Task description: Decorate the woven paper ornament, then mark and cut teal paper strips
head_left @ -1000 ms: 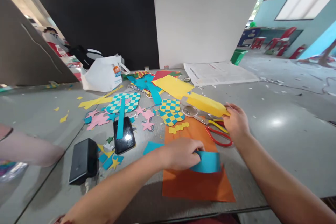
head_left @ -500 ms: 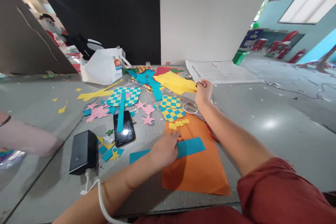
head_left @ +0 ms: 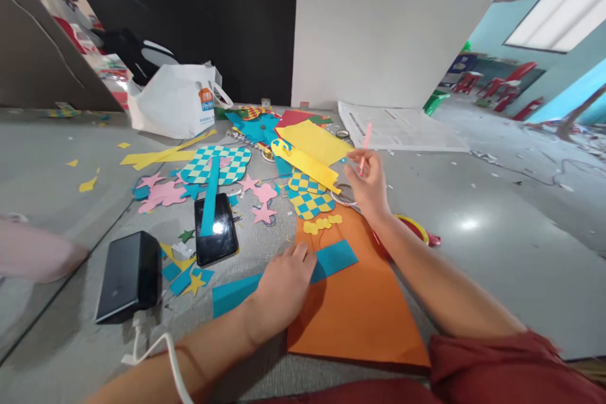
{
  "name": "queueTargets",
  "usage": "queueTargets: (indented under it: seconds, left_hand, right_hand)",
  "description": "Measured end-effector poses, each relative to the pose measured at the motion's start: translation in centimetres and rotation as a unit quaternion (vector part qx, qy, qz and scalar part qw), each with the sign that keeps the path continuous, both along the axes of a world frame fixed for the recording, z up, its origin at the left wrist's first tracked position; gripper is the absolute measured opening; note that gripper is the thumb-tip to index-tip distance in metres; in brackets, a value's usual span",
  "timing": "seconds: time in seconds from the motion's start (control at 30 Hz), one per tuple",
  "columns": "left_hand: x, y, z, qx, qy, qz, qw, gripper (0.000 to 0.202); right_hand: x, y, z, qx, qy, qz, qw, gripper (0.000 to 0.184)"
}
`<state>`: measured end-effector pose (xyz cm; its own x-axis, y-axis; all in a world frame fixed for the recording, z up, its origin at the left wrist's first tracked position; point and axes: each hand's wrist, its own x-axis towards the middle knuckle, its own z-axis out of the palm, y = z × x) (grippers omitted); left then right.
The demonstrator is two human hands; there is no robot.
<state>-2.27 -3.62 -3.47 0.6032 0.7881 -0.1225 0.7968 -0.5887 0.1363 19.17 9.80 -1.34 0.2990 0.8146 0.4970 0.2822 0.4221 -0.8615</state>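
Note:
My right hand [head_left: 370, 186] is raised over the scraps, its fingers pinched round a slim pink pen or pencil [head_left: 368, 136] that points upward. My left hand [head_left: 288, 278] rests with bent fingers on a blue paper strip [head_left: 336, 260], pressing it down. The strip lies across an orange paper sheet [head_left: 360, 309], its left end reaching past the sheet. Just above my left hand sit small yellow scalloped cut-outs [head_left: 322, 224]. Beyond them are blue-and-yellow checkered pieces [head_left: 310, 204] and a curled yellow strip [head_left: 307, 165]. Scissors with red and yellow handles [head_left: 413, 227] are partly under my right forearm.
Left of the sheet lie a phone [head_left: 220, 243], a black box with a white cable [head_left: 130, 278], and pink stars [head_left: 264, 213]. Farther back stand a white bag [head_left: 173, 104] and a newspaper [head_left: 402, 129]. Another person's sleeve [head_left: 38, 243] enters at left.
My right hand has left the yellow paper and now holds up the pink pen or pencil. A yellow strip now lies over the checkered pieces. My left hand stays on the blue strip.

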Motion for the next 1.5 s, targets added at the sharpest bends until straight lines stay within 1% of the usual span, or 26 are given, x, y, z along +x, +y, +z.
queueTargets:
  seconds: [0.03,0.07,0.13,0.17,0.2,0.23,0.27,0.33,0.43,0.53,0.6,0.73,0.83,0.93,1.03,1.17,1.23,1.3,1.4,1.5]
  left_hand:
    - [0.0,0.1,0.2,-0.007,-0.005,-0.001,1.000,0.027]
    - [0.0,0.1,0.3,-0.014,-0.008,-0.001,1.000,0.026]
    - [0.0,0.2,0.5,-0.025,-0.010,0.002,1.000,0.026]
    - [0.1,0.2,0.6,-0.030,-0.008,0.004,0.999,0.027]
    - [0.1,0.2,0.6,-0.036,-0.006,0.007,0.999,0.028]
    - [0.1,0.3,0.7,-0.042,-0.005,0.009,0.999,0.028]
    - [0.2,0.3,0.7,-0.047,-0.005,0.010,0.999,0.029]
    - [0.1,0.3,0.7,-0.056,-0.010,0.012,0.998,0.029]
    - [-0.1,0.4,0.8,-0.063,-0.016,0.016,0.998,0.031]
    - [-0.3,0.6,0.8,-0.067,-0.016,0.026,0.997,0.032]
    - [-0.4,0.8,0.8,-0.068,-0.020,0.035,0.997,0.032]
    - [-0.5,0.9,0.8,-0.062,-0.026,0.039,0.997,0.033]
    - [-0.5,0.9,1.1,-0.072,-0.011,0.033,0.997,0.034]
    - [-0.4,0.9,1.4,-0.079,0.005,0.042,0.996,0.034]
    - [-0.4,0.9,1.2,-0.054,0.003,0.041,0.998,0.033]
    - [-0.6,0.7,0.1,0.025,-0.042,-0.009,0.999,0.030]
    - [-0.7,0.4,-0.6,0.069,-0.074,-0.055,0.993,0.032]
    - [-0.7,0.2,-1.2,0.098,-0.088,-0.108,0.985,0.034]
    - [-0.5,0.0,-1.4,0.112,-0.077,-0.155,0.979,0.036]
    - [-0.4,0.1,-1.1,0.098,-0.059,-0.161,0.980,0.035]
  right_hand:
    - [-0.2,-2.0,0.2,0.018,0.006,0.040,0.999,0.024]
    - [-0.5,-4.0,0.2,0.018,0.013,0.057,0.998,0.020]
    - [-1.0,-7.8,-0.4,0.001,0.010,0.066,0.998,0.015]
    - [-1.1,-9.5,-0.9,-0.005,0.000,0.095,0.996,0.019]
    - [-1.2,-10.9,-1.5,-0.023,-0.013,0.139,0.990,0.028]
    - [-1.2,-12.0,-2.0,-0.038,-0.027,0.175,0.984,0.040]
    - [-1.1,-12.8,-2.5,-0.048,-0.033,0.198,0.978,0.044]
    - [-0.9,-13.6,-3.3,-0.056,-0.034,0.238,0.969,0.041]
    - [-0.6,-13.7,-3.6,-0.068,-0.046,0.286,0.955,0.038]
    - [-0.6,-13.6,-3.6,-0.098,-0.095,0.315,0.939,0.030]
    - [-0.5,-13.6,-3.7,-0.108,-0.119,0.301,0.940,0.023]
    - [-0.4,-13.7,-4.1,-0.109,-0.138,0.240,0.955,0.010]
    - [-0.2,-13.5,-4.2,-0.123,-0.160,0.232,0.952,0.010]
    - [0.0,-13.4,-4.3,-0.143,-0.156,0.238,0.948,0.013]
    - [0.1,-13.2,-4.4,-0.151,-0.148,0.244,0.946,0.015]
    - [0.1,-13.2,-4.3,-0.147,-0.164,0.245,0.944,0.014]
    - [0.1,-13.3,-4.0,-0.138,-0.178,0.245,0.943,0.013]
    - [0.0,-13.3,-3.8,-0.129,-0.192,0.245,0.942,0.012]
    - [-0.1,-13.1,-3.6,-0.119,-0.201,0.246,0.941,0.010]
    - [-0.2,-12.9,-3.5,-0.115,-0.196,0.253,0.940,0.006]
